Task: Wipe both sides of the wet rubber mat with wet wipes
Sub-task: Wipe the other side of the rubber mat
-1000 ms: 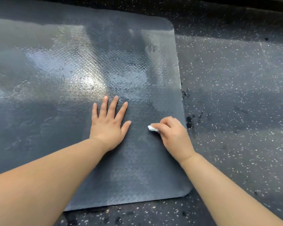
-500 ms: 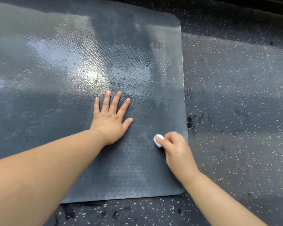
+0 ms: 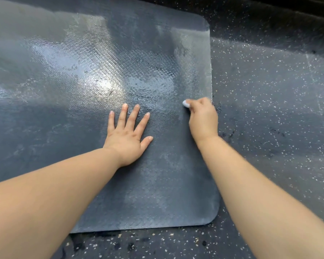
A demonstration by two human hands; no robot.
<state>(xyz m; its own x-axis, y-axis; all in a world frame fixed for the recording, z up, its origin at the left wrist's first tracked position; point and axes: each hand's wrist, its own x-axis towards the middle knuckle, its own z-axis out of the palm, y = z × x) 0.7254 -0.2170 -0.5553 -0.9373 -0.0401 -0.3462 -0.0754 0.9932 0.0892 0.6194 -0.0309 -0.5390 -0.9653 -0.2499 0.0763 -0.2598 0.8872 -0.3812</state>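
left hand [image 3: 126, 139] flat on mat [image 3: 67, 75], right hand [image 3: 202, 118] gripping wipe [image 3: 185, 103]

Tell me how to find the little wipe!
Find the big dark rubber mat lying on the speckled floor, then follow its right edge to the right hand. The wet wipe is the small white wad poking from that hand's grip. Nothing else on the mat is white; the left hand lies flat, holding nothing.
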